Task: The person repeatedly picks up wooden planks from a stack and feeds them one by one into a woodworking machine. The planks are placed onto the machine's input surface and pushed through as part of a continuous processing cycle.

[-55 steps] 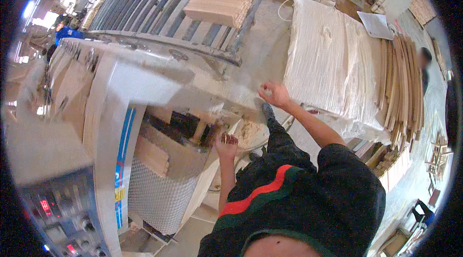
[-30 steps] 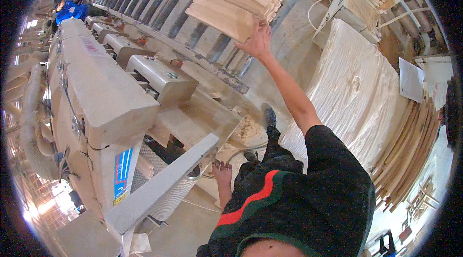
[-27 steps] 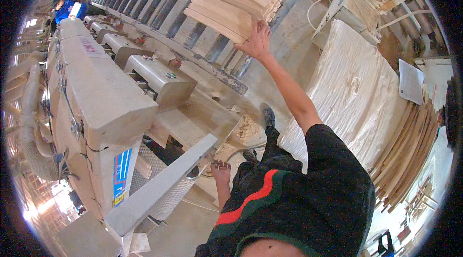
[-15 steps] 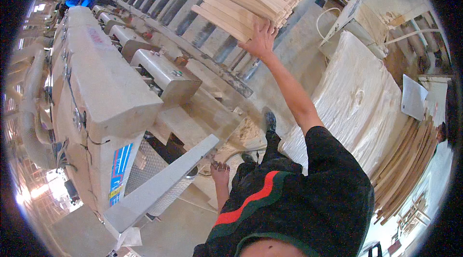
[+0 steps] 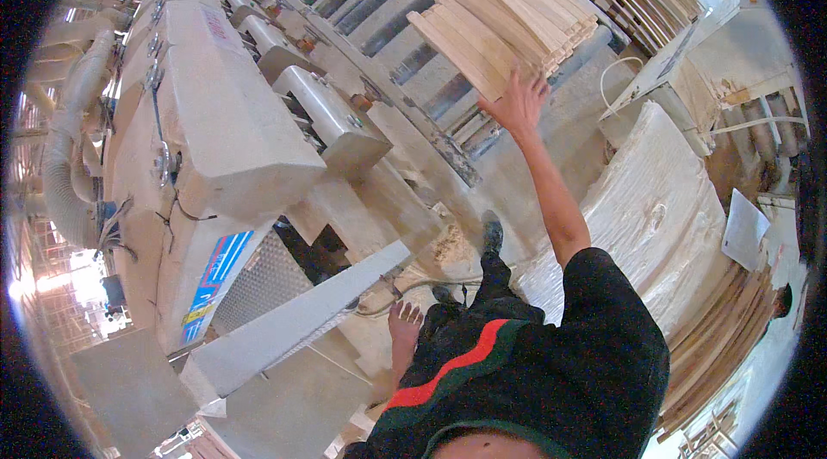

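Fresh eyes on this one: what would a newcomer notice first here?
Probably the stack of pale wooden slats on the roller conveyor at upper centre, with the person's right hand spread at its near edge. Next, the big dusty machine filling much of the left side, and the red-and-green stripe across the black shirt below.

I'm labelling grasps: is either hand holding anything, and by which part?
No hold shows: the right hand is spread open at the near corner of the wood stack, contact unclear; the left hand appears empty.
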{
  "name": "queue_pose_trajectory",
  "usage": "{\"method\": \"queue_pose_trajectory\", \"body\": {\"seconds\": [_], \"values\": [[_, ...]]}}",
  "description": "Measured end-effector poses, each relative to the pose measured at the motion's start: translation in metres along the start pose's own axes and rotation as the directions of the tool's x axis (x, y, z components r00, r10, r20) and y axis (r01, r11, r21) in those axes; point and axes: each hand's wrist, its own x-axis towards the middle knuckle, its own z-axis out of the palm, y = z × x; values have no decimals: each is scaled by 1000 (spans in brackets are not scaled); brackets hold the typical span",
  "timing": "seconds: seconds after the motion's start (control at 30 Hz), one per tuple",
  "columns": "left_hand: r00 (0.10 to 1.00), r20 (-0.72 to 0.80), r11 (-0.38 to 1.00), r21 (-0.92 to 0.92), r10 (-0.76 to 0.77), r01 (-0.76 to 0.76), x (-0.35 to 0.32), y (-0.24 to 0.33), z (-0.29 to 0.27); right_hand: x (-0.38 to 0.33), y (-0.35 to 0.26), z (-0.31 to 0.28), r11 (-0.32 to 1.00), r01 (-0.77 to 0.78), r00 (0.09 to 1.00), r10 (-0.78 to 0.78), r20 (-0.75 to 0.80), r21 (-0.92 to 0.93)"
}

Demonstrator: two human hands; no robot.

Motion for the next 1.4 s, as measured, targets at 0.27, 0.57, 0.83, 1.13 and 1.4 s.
{"method": "queue_pose_trajectory", "body": {"seconds": [0.27, 0.57, 0.83, 1.13, 1.4], "values": [[759, 590, 903, 430, -275, -7, -11, -2, 88, -3, 10, 4, 994, 92, 994, -96, 51, 66], [419, 893, 971, 72, -165, 230, -36, 13, 343, -178, 59, -74, 900, -90, 975, -8, 221, 427], [-26, 998, 998, 57, -57, -6, -129, -3, 214, -409, 25, -199, 814, -121, 957, -56, 285, 567], [9, 941, 916, -327, 338, -234, -195, 68, -43, -596, -73, -237, 755, 163, 919, -350, 181, 635], [412, 654, 771, -511, 635, -380, -83, 161, -188, -642, -255, -174, 884, 262, 815, -417, 402, 387]]}}
